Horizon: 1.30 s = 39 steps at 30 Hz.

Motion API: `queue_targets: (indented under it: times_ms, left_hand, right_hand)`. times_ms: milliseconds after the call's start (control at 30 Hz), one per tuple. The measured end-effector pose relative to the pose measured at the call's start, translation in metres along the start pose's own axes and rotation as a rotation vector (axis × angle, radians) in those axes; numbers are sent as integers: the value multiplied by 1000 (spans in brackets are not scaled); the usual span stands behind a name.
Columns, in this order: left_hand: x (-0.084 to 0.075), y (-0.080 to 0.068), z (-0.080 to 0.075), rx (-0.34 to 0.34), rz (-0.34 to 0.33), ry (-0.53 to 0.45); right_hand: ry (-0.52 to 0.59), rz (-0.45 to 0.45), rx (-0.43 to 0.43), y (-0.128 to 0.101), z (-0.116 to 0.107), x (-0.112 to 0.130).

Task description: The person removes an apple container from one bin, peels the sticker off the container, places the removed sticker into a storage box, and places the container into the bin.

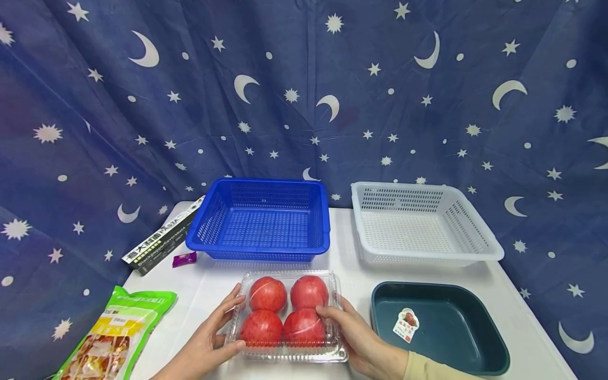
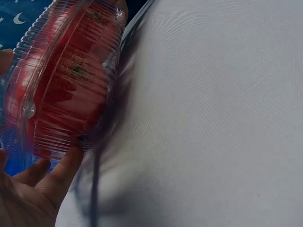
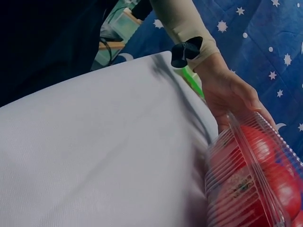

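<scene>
A clear plastic clamshell (image 1: 287,316) holding four red tomatoes sits on the white table (image 1: 218,285) near its front edge, in front of the blue basket (image 1: 261,219) and just left of the dark green tray (image 1: 439,324). The left hand (image 1: 209,338) grips its left side, thumb curled over the lid's edge and fingers along the wall; the right hand (image 1: 358,338) holds the right side the same way, fingers wrapped round the corner. Judging by the load, the pack will feel fairly heavy for its thin shell, and the ribbed plastic is likely to flex and slip under a squeeze, so a hold low on both short sides (near the base rim rather than the lid) looks safest; the tomatoes would bruise if it dropped or buckled. The left wrist view shows only the ribbed side of the pack (image 2: 66,80) and fingertips (image 2: 61,175) against it, much blurred; the right wrist view cuts the pack (image 3: 255,179) off at the frame's corner, and the far hand (image 3: 232,94) seen there is half hidden behind the lid. Whether the lid is latched cannot be told, nor can the print on the sticker (image 1: 405,323) lying in the tray be read
</scene>
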<state>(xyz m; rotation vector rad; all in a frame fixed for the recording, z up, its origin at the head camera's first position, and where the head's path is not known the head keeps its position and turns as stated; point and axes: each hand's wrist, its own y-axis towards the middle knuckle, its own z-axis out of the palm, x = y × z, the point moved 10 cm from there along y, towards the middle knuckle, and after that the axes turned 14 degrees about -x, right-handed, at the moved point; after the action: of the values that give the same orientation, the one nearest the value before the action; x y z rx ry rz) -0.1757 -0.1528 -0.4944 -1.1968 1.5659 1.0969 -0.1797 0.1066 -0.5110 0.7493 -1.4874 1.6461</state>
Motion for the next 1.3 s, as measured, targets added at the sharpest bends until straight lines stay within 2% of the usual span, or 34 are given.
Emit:
queue_targets:
  times_ms: [200,300,633,800,1067,1200,1300]
  left_hand:
    - [-1,0,-2,-25,-43,58]
    - [-7,0,-3,-34,-42,82]
    - [-35,-2,-5,-51,62,125]
    - [-42,-2,-5,-48,81,124]
    - [-62,0,-4,-55,161,119]
    - [-71,1,-3,-84,170,80]
    - [-75,1,-2,-107,144,41]
  right_hand:
    - [3,-5,-26,-2,-1,1]
    - [17,-15,-12,-4,0,3]
    - [69,-34,72,-18,1,15]
    - [58,-25,73,-22,-2,21]
    - [46,-52,72,-26,-6,31]
    - [61,-61,66,-28,-8,38]
    - [65,-60,58,-28,-9,43]
